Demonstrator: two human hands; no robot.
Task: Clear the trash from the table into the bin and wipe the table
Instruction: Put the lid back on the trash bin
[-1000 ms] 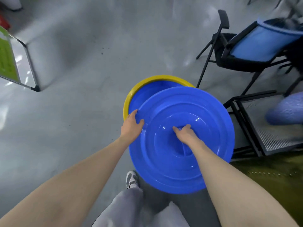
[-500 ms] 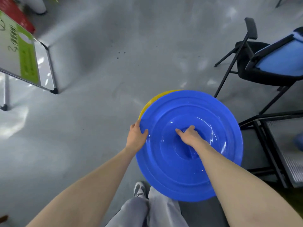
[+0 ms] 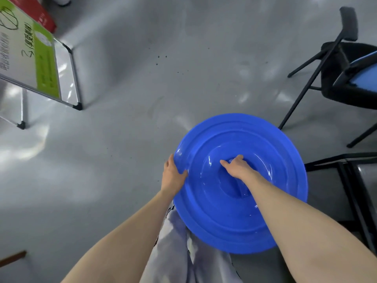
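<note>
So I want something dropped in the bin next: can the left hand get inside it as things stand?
Probably not. The blue lid covers the bin completely; no opening shows. The left hand holds the lid's edge and the right hand grips its centre handle, so the lid would have to come off first.

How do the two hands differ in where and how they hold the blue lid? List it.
The left hand holds the blue lid at its outer rim, thumb on top; the right hand grips the handle in the recessed centre. The left hand lies lower-left in view; the right hand reaches further over the lid. Both hands touch the same lid.
</note>
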